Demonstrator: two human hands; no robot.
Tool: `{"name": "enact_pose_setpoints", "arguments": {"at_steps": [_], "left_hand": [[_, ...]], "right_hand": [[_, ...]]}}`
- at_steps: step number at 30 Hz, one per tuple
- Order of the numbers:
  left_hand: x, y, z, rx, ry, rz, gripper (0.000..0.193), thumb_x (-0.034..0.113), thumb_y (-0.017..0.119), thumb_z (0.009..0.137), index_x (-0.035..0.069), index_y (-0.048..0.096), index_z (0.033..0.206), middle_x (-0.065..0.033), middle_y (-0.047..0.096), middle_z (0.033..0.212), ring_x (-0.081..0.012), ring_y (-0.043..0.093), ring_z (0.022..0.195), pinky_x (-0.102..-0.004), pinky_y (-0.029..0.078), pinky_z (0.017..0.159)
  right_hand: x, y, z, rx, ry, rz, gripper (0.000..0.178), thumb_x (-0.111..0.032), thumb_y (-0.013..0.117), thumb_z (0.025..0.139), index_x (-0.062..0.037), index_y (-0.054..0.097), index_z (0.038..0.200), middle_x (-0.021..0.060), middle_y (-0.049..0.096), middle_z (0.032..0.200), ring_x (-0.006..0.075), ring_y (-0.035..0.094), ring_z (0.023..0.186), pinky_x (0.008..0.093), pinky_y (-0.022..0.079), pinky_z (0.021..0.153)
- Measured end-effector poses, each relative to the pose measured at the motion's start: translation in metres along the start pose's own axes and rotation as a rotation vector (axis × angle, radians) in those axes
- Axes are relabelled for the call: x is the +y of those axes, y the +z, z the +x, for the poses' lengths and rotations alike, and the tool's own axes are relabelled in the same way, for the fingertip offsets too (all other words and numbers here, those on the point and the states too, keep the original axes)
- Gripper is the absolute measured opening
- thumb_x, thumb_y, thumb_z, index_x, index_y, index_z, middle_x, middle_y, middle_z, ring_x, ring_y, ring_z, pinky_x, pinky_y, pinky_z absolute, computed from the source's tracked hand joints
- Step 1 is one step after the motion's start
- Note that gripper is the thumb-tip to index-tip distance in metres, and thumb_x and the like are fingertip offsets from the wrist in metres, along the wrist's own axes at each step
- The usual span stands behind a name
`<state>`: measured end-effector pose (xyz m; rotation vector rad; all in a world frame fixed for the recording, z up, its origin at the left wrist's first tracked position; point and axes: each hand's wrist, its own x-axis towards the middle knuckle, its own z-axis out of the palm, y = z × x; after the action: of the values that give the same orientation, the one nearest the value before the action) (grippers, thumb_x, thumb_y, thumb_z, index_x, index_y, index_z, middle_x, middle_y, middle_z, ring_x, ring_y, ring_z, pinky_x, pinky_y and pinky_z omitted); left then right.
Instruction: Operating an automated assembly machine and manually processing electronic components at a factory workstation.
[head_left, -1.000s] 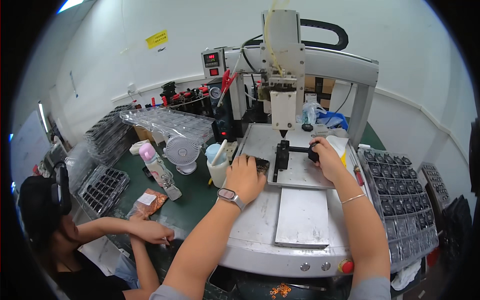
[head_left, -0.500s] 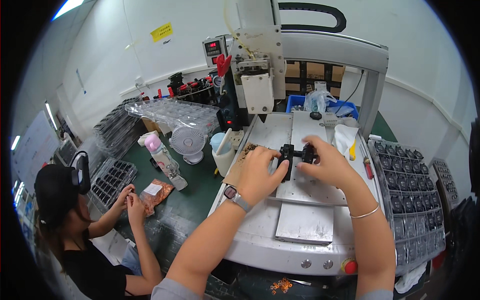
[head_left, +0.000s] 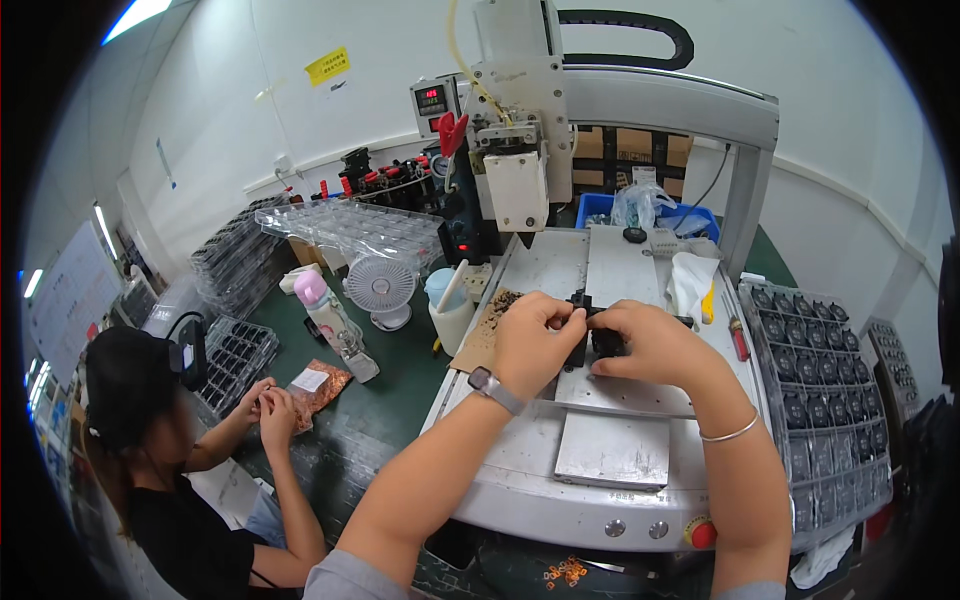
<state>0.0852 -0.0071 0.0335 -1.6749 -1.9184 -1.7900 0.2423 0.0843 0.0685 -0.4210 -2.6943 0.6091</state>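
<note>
A black fixture stands on the metal bed of a benchtop gantry machine, partly hidden by my fingers. At its upper end my left hand has thumb and forefinger pinched together. Whatever they hold is too small or too covered to make out. To the right, my right hand curls its fingers round a black part beside the fixture. The two hands almost meet at the fingertips. A dark nozzle tip under the white machine head hangs beyond them.
Brown cardboard with small dark bits lies left of my hands. A tray of black parts and a red-handled tool are at right. Left stand a white cup, a fan, a bottle and a seated co-worker.
My left hand has gone from spread fingers to a pinch at the fixture's upper end. My right hand has come lower and closer to the left, its fingers round the black part.
</note>
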Motion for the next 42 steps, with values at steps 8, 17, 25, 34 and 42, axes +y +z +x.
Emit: {"name": "enact_pose_setpoints", "arguments": {"at_steps": [8, 17, 25, 34, 42], "left_hand": [[0.0, -0.003, 0.003, 0.056, -0.031, -0.09, 0.014, 0.015, 0.07, 0.074, 0.002, 0.067, 0.076, -0.0069, 0.058, 0.069, -0.0176, 0.054, 0.062, -0.0296, 0.045, 0.057], [0.034, -0.021, -0.014, 0.209, 0.302, -0.014, 0.012, 0.004, 0.073, 0.071, -0.001, 0.066, 0.079, -0.0049, 0.058, 0.073, -0.009, 0.05, 0.062, -0.022, 0.04, 0.054], [0.043, -0.028, -0.023, 0.175, 0.435, -0.009, 0.016, 0.001, 0.075, 0.066, 0.0, 0.065, 0.079, -0.0042, 0.057, 0.071, -0.0101, 0.048, 0.061, -0.022, 0.039, 0.053], [0.046, -0.033, -0.026, 0.17, 0.479, -0.03, 0.016, -0.001, 0.074, 0.064, 0.0, 0.064, 0.077, -0.0039, 0.056, 0.07, -0.0113, 0.047, 0.061, -0.0231, 0.038, 0.053], [0.047, -0.035, -0.028, 0.165, 0.484, -0.073, 0.016, -0.002, 0.073, 0.065, 0.0, 0.062, 0.076, -0.0039, 0.056, 0.071, -0.0119, 0.047, 0.062, -0.0233, 0.038, 0.054]], "right_hand": [[0.002, 0.0, 0.004, 0.034, -0.022, 0.05, 0.048, -0.025, 0.076, 0.068, -0.0034, 0.063, 0.108, 0.014, 0.06, 0.098, 0.0273, 0.058, 0.09, 0.0331, 0.048, 0.079], [-0.004, -0.006, 0.004, 0.089, 0.042, 0.032, 0.043, -0.024, 0.074, 0.069, -0.0048, 0.063, 0.106, 0.015, 0.059, 0.096, 0.029, 0.059, 0.086, 0.0347, 0.048, 0.081], [-0.003, 0.008, 0.012, 0.421, 0.057, 0.142, 0.045, -0.024, 0.075, 0.072, -0.0035, 0.058, 0.109, 0.0136, 0.058, 0.104, 0.0266, 0.059, 0.092, 0.0335, 0.048, 0.081], [0.003, 0.027, 0.027, 0.491, -0.063, 0.172, 0.045, -0.016, 0.073, 0.073, -0.0043, 0.057, 0.112, 0.0115, 0.06, 0.107, 0.0232, 0.059, 0.098, 0.0321, 0.047, 0.085], [0.002, 0.032, 0.028, 0.386, -0.069, 0.177, 0.044, -0.018, 0.073, 0.072, -0.003, 0.057, 0.111, 0.0134, 0.06, 0.108, 0.0265, 0.059, 0.099, 0.034, 0.048, 0.085]]}}
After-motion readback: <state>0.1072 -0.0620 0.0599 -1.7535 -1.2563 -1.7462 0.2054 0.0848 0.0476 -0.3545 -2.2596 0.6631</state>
